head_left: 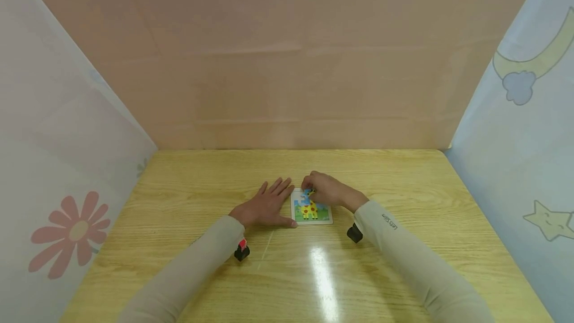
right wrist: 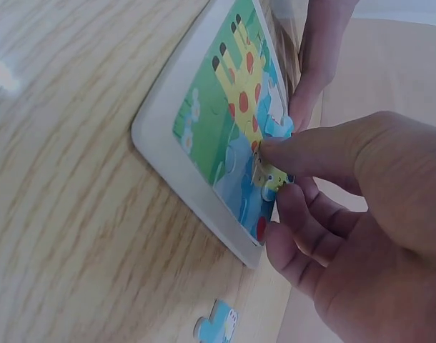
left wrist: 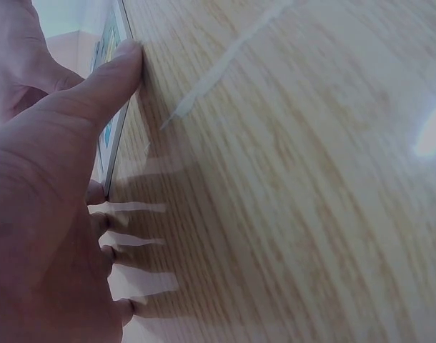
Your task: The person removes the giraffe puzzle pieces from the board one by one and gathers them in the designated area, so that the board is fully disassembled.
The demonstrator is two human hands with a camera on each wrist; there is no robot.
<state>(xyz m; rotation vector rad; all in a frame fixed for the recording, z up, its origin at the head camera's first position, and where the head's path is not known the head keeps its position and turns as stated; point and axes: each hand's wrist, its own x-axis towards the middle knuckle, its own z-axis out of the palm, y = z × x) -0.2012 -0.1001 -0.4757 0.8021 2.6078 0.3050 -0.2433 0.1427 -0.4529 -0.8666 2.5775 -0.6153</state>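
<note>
A small jigsaw puzzle in a white-rimmed tray (right wrist: 152, 139) lies flat on the table, with a yellow, red-spotted giraffe (head_left: 309, 211) on green and blue. My right hand (head_left: 331, 191) pinches a puzzle piece (right wrist: 270, 177) bearing the giraffe's head between thumb and fingers, at the puzzle's upper part. In the right wrist view this piece looks raised and tilted over the picture. My left hand (head_left: 267, 208) rests on the table with fingers spread, its thumb at the tray's near left corner. Part of the puzzle's right side is hidden behind my right hand in the head view.
One loose blue puzzle piece (right wrist: 216, 323) lies on the table beyond the tray's far edge. The wooden table (head_left: 202, 183) meets a plain back wall (head_left: 287, 88), with patterned panels (head_left: 67, 138) at the sides. A glare spot (head_left: 324, 283) shows near the front.
</note>
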